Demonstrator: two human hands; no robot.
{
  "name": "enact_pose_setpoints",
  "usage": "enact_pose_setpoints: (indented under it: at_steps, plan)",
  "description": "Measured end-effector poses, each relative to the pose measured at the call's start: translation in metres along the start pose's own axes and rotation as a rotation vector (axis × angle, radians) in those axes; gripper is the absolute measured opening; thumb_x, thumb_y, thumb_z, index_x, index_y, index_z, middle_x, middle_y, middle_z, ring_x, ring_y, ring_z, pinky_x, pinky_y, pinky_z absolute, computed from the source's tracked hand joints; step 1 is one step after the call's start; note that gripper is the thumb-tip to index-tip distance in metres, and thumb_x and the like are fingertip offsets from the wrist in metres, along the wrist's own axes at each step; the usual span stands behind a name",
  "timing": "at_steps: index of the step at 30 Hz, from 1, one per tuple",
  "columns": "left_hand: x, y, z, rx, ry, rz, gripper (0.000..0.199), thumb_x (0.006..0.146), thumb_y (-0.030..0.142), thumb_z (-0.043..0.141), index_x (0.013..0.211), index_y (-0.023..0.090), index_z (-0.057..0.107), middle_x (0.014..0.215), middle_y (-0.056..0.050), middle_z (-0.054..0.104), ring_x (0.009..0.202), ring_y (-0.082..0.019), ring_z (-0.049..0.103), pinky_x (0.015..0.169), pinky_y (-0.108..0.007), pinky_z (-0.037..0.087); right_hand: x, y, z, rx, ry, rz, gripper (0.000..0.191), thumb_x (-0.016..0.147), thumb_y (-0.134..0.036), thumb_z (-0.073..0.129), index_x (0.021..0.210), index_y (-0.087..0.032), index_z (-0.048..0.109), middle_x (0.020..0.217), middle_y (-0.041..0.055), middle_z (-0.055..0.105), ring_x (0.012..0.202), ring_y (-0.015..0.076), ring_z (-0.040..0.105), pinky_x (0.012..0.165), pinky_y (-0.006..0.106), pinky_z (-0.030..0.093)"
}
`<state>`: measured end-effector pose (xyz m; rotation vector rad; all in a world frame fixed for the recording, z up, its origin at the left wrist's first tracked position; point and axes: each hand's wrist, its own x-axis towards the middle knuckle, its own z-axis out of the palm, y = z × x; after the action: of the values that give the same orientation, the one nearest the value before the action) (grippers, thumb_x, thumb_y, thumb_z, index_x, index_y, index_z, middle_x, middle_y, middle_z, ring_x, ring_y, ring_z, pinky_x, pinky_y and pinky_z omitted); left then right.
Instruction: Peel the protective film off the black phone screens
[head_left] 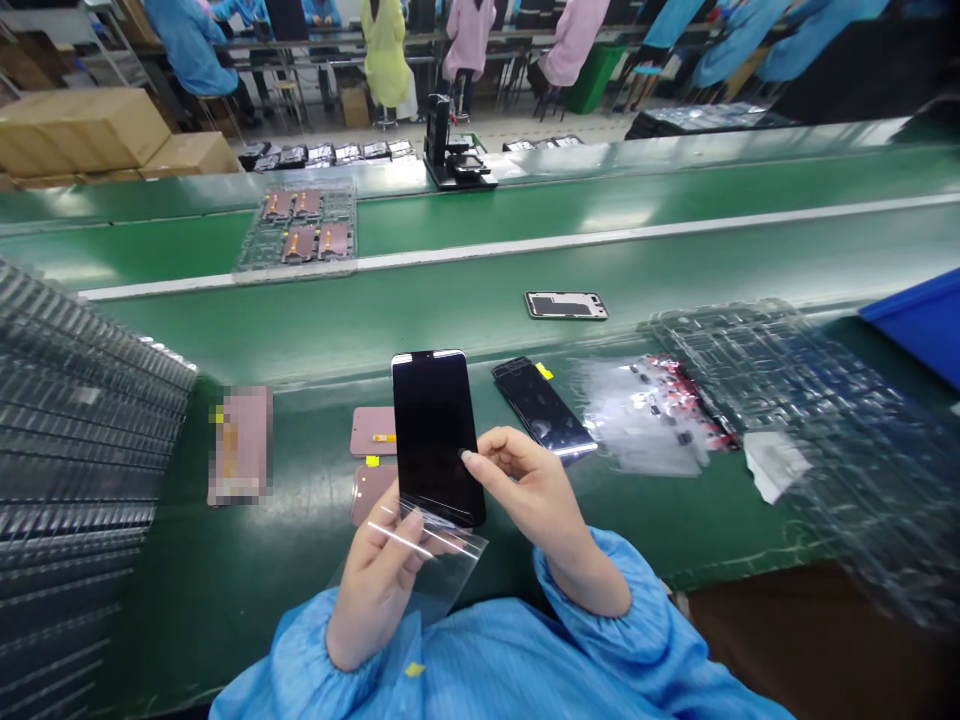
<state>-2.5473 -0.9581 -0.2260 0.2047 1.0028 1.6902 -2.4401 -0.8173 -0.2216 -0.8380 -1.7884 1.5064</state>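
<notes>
A black smartphone display panel [435, 430] stands tilted up in front of me, its lower end inside a clear plastic bag [442, 565]. My left hand [375, 585] grips the bag and the panel's lower end through the film. My right hand [529, 495] pinches the panel's right edge, with a fingertip on its dark face. Just beyond, a second dark panel [541, 405] lies on the green mat. Two pink-backed panels [373, 431] sit partly behind the held one. A pixelated pink item [240, 445] lies further left.
Stacked clear trays [75, 440] rise at the left, and more [795, 420] lie at the right beside loose small bags [645, 415] and a blue bin [919, 325]. Across the green conveyor [480, 270] sit a tray of panels [300, 230] and a black fixture [450, 150]. Co-workers sit beyond.
</notes>
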Motion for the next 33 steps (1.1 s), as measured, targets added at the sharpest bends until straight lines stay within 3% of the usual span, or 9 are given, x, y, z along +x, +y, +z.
enact_pose_setpoints:
  at_steps: [9,15,24,30,33]
  plan:
    - [0.001,-0.002,-0.002,-0.057,0.006,-0.002,0.034,0.085,0.027,0.071,0.119,0.031,0.072,0.113,-0.004,0.074,0.088,-0.020,0.073,0.078,-0.032,0.063,-0.001,-0.001,-0.008,-0.043,0.008,-0.010,0.041,0.096,-0.044,0.050,0.064,-0.019,0.057,0.054,-0.0027,0.051,0.048,0.0099,0.047,0.048,0.023,0.040]
    - [0.002,-0.002,-0.003,0.031,-0.068,0.010,0.027,0.088,0.025,0.067,0.115,0.026,0.074,0.102,-0.004,0.075,0.084,-0.017,0.071,0.074,-0.029,0.062,0.001,0.002,-0.007,-0.074,0.032,-0.010,0.031,0.087,-0.044,0.064,0.069,-0.019,0.056,0.055,-0.0049,0.047,0.048,0.0085,0.041,0.045,0.022,0.034]
    - [0.001,-0.002,-0.003,0.011,-0.055,0.002,0.027,0.088,0.026,0.068,0.115,0.028,0.074,0.103,-0.004,0.075,0.085,-0.017,0.070,0.077,-0.029,0.061,0.000,-0.001,-0.011,-0.144,0.046,-0.066,0.038,0.095,-0.038,0.050,0.063,-0.020,0.055,0.052,-0.0042,0.046,0.049,0.0097,0.043,0.050,0.024,0.037]
    - [0.002,-0.002,-0.002,0.050,-0.050,0.000,0.035,0.088,0.028,0.067,0.123,0.031,0.069,0.101,-0.004,0.075,0.080,-0.016,0.069,0.075,-0.029,0.060,-0.003,-0.003,-0.009,-0.162,0.025,-0.031,0.021,0.081,-0.034,0.069,0.071,-0.020,0.056,0.056,-0.0058,0.048,0.047,0.0087,0.041,0.045,0.023,0.035]
    - [0.002,-0.002,-0.004,0.057,-0.063,0.013,0.034,0.089,0.027,0.066,0.122,0.030,0.070,0.099,-0.004,0.074,0.077,-0.015,0.068,0.073,-0.029,0.060,-0.004,-0.004,-0.010,-0.210,0.060,-0.061,0.023,0.087,-0.034,0.062,0.069,-0.020,0.058,0.056,-0.0045,0.050,0.048,0.0090,0.043,0.046,0.023,0.036]
